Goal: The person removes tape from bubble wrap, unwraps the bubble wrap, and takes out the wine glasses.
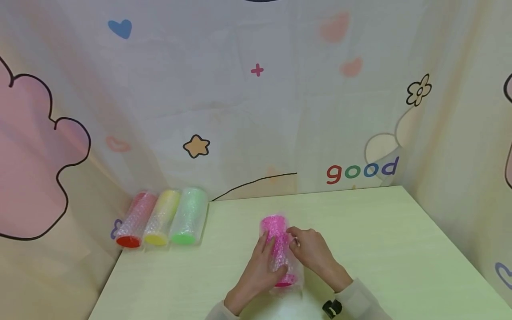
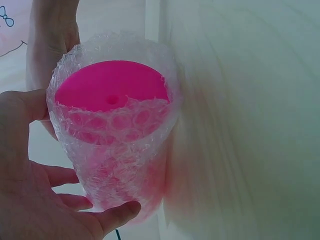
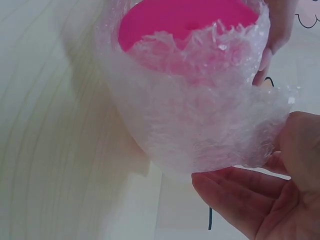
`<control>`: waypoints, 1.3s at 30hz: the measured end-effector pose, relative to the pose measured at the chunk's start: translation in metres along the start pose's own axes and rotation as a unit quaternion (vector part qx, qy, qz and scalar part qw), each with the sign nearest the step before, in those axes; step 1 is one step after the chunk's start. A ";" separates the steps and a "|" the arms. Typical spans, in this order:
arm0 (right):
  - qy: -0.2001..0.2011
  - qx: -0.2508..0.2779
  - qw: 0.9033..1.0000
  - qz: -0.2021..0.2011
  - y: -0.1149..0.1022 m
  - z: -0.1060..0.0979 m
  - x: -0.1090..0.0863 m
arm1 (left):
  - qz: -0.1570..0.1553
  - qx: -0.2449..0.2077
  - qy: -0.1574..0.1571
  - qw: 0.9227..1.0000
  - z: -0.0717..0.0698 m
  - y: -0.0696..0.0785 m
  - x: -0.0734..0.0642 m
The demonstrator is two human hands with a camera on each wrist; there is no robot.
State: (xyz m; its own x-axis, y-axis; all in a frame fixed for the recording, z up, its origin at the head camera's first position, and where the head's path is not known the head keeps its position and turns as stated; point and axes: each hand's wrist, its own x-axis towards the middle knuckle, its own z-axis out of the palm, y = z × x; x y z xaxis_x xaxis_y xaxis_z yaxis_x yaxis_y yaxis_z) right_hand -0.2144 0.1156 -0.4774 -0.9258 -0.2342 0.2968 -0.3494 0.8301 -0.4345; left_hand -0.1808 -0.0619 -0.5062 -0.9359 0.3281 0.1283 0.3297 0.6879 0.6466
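A bright pink cylinder (image 1: 279,242), wrapped in clear bubble wrap (image 3: 195,127), lies lengthwise on the table with one end toward me. Its flat pink end face (image 2: 112,82) shows a small dimple near the middle in the left wrist view. My left hand (image 1: 257,270) holds the wrapped cylinder from its left side, thumb and fingers spread around it. On the other side, my right hand (image 1: 314,251) pinches a loose edge of the wrap between thumb and fingers, near the far half. In the right wrist view that edge stands out from the cylinder.
At the table's back left, three more bubble-wrapped cylinders lie side by side: a red one (image 1: 138,218), a yellow one (image 1: 163,218) and a green one (image 1: 190,218). A printed curtain (image 1: 256,111) hangs behind the pale table (image 1: 380,249). A dark band (image 1: 332,308) sits at my right cuff.
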 end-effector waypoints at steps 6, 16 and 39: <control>-0.022 0.017 1.000 0.013 0.000 0.000 -0.001 | -0.007 -0.004 -0.001 1.000 -0.001 -0.003 -0.002; 0.031 0.013 0.999 0.022 0.011 -0.008 -0.003 | -0.009 -0.004 -0.001 1.000 -0.006 -0.007 -0.007; -0.078 0.039 0.995 0.050 0.011 -0.019 0.055 | -0.004 0.015 0.005 1.000 -0.013 -0.006 0.001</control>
State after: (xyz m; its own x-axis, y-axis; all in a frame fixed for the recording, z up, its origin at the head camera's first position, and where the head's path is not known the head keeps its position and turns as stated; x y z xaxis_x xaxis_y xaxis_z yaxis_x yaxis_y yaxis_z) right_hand -0.2663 0.1218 -0.4496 -0.9653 -0.2340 0.1159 -0.2596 0.8130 -0.5211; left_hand -0.1855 -0.0733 -0.5001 -0.9397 0.3160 0.1306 0.3256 0.7101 0.6243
